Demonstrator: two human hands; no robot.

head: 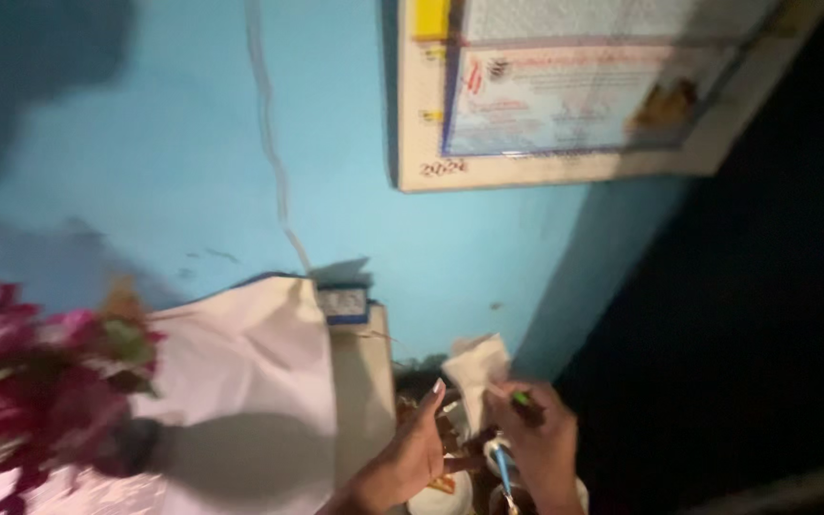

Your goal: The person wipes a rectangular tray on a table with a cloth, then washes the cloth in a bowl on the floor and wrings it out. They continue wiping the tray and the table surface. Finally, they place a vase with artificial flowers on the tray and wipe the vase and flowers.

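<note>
Views: one only, the head camera; no second view to share ground with.
Position: worn on the person's head, close above the left hand and right hand.
Direction: forward and slightly down, tilted; facing the blue wall.
Framing: hands at the bottom edge; wall calendar cut off at top; pink flowers at left edge.
Nearness: close range; picture blurred.

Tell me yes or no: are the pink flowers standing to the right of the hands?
No: the pink flowers are at the far left of the head view, well apart from the left hand and right hand, which are at bottom centre.
</note>
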